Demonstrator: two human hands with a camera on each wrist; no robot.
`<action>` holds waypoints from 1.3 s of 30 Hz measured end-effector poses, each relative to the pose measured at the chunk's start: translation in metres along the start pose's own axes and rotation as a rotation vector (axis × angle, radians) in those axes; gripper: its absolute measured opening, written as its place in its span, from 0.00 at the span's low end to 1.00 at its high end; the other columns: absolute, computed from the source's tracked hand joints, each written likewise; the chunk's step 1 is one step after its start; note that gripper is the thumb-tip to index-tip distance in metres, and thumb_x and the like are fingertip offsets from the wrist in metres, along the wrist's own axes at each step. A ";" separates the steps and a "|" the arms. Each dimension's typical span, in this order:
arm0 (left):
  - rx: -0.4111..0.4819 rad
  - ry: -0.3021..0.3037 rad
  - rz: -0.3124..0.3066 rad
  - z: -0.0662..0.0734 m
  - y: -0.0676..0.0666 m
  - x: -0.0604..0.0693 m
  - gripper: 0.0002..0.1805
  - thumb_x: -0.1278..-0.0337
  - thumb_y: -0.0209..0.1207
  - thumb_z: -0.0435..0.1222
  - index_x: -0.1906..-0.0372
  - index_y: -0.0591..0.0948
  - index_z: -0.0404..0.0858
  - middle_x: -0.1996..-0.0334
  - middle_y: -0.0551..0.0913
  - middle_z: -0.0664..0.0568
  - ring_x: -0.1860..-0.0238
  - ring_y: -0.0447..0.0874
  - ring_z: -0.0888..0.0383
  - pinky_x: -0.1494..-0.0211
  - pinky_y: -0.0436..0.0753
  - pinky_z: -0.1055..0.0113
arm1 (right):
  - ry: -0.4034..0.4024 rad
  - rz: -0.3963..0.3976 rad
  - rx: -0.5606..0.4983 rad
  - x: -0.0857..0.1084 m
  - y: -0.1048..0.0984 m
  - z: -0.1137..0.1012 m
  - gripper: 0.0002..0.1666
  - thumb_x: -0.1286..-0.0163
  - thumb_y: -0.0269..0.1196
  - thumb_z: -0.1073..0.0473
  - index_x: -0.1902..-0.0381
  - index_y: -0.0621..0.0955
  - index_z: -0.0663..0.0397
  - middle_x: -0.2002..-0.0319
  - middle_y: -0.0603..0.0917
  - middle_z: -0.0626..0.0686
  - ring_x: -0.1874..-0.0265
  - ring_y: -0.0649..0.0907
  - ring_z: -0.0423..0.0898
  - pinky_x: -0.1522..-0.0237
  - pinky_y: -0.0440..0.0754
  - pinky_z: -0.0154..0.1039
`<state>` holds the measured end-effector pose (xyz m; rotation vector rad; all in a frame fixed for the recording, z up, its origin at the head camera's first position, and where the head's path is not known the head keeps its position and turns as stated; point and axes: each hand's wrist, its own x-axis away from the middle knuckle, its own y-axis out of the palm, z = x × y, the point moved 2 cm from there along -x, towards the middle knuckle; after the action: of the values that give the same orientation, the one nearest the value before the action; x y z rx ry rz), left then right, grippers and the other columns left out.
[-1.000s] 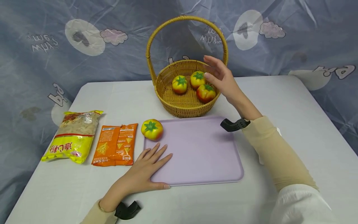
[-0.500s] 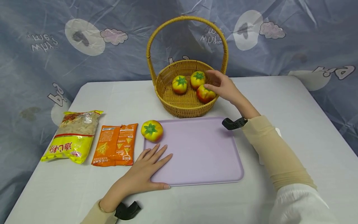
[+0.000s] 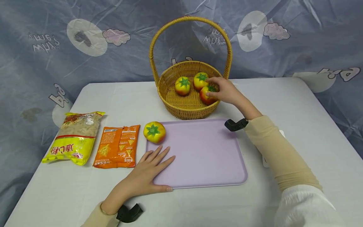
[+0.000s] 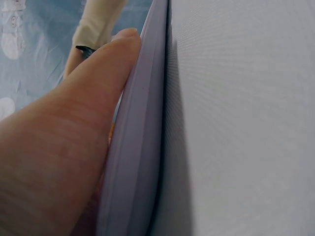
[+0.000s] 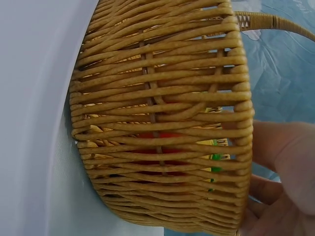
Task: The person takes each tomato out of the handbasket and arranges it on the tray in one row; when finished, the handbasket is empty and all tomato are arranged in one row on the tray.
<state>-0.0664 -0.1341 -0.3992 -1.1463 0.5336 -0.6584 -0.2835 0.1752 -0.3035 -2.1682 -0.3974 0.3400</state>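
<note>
The red-and-yellow, green-leaved round fruit (image 3: 207, 101) sat in a golden wicker basket (image 3: 185, 113), upper centre of the head view, gripped by the right hand (image 3: 225, 90); the left hand (image 3: 147, 174) lay spread on a lilac rectangular tray (image 3: 204, 151), on a white table (image 3: 280, 104) before blue-grey sheeting (image 3: 136, 61). Left wrist: table filled the right. Right wrist: sheeting, upper right.
</note>
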 end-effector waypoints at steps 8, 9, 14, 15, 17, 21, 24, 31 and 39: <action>0.011 0.006 0.007 0.000 -0.001 0.000 0.50 0.53 0.48 0.71 0.28 0.58 0.48 0.27 0.47 0.49 0.28 0.37 0.50 0.32 0.41 0.50 | 0.025 -0.099 0.125 -0.005 0.006 -0.005 0.31 0.39 0.66 0.61 0.40 0.71 0.67 0.42 0.71 0.66 0.41 0.67 0.61 0.39 0.61 0.53; 0.010 0.006 0.006 0.000 -0.001 0.000 0.50 0.53 0.48 0.71 0.28 0.58 0.48 0.27 0.47 0.49 0.28 0.37 0.50 0.32 0.41 0.49 | 0.028 -0.110 0.138 -0.006 0.008 -0.005 0.31 0.39 0.66 0.61 0.40 0.71 0.67 0.42 0.71 0.66 0.41 0.67 0.61 0.39 0.61 0.53; 0.011 0.002 -0.004 0.001 -0.002 0.000 0.50 0.53 0.48 0.71 0.28 0.58 0.49 0.27 0.46 0.50 0.28 0.37 0.50 0.32 0.41 0.50 | 0.051 -0.167 0.189 -0.011 0.012 -0.007 0.32 0.39 0.67 0.58 0.39 0.72 0.65 0.42 0.72 0.64 0.41 0.68 0.61 0.40 0.61 0.54; 0.013 0.001 -0.006 0.001 -0.002 0.000 0.50 0.53 0.48 0.71 0.28 0.58 0.49 0.27 0.46 0.50 0.28 0.37 0.50 0.32 0.41 0.50 | 0.057 -0.181 0.196 -0.012 0.013 -0.008 0.33 0.39 0.67 0.57 0.39 0.72 0.64 0.41 0.72 0.64 0.41 0.68 0.61 0.40 0.61 0.54; 0.015 -0.002 -0.007 0.001 -0.002 0.000 0.50 0.53 0.48 0.71 0.28 0.58 0.49 0.27 0.46 0.50 0.28 0.37 0.50 0.32 0.41 0.50 | 0.056 -0.206 0.216 -0.014 0.013 -0.010 0.33 0.40 0.67 0.55 0.38 0.72 0.61 0.41 0.73 0.62 0.41 0.68 0.61 0.40 0.61 0.55; 0.020 -0.001 -0.006 0.001 -0.003 0.000 0.50 0.53 0.48 0.71 0.28 0.58 0.48 0.27 0.46 0.50 0.28 0.37 0.50 0.32 0.41 0.49 | 0.038 -0.250 0.247 -0.017 0.014 -0.012 0.33 0.41 0.68 0.53 0.39 0.74 0.56 0.43 0.75 0.61 0.42 0.69 0.62 0.40 0.60 0.56; 0.021 0.000 -0.007 0.001 -0.002 0.000 0.50 0.53 0.48 0.71 0.28 0.58 0.48 0.27 0.46 0.50 0.28 0.36 0.50 0.32 0.41 0.49 | 0.019 -0.282 0.252 -0.020 0.016 -0.013 0.33 0.41 0.68 0.52 0.39 0.74 0.54 0.44 0.76 0.61 0.43 0.70 0.62 0.41 0.61 0.56; 0.024 0.007 -0.007 0.001 -0.001 0.000 0.50 0.52 0.48 0.71 0.28 0.58 0.48 0.27 0.46 0.50 0.28 0.36 0.50 0.32 0.41 0.49 | -0.036 -0.334 0.165 -0.023 0.021 -0.013 0.34 0.40 0.68 0.54 0.38 0.73 0.57 0.42 0.74 0.61 0.41 0.68 0.60 0.40 0.61 0.53; 0.024 0.005 -0.002 0.001 -0.002 0.001 0.49 0.52 0.48 0.71 0.28 0.59 0.48 0.27 0.47 0.49 0.28 0.36 0.50 0.32 0.41 0.49 | -0.147 -0.262 -0.031 -0.018 0.016 -0.013 0.33 0.38 0.66 0.53 0.36 0.72 0.53 0.40 0.72 0.58 0.41 0.69 0.54 0.40 0.63 0.51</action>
<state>-0.0655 -0.1342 -0.3965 -1.1226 0.5276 -0.6677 -0.2923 0.1495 -0.3073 -2.0956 -0.7661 0.3480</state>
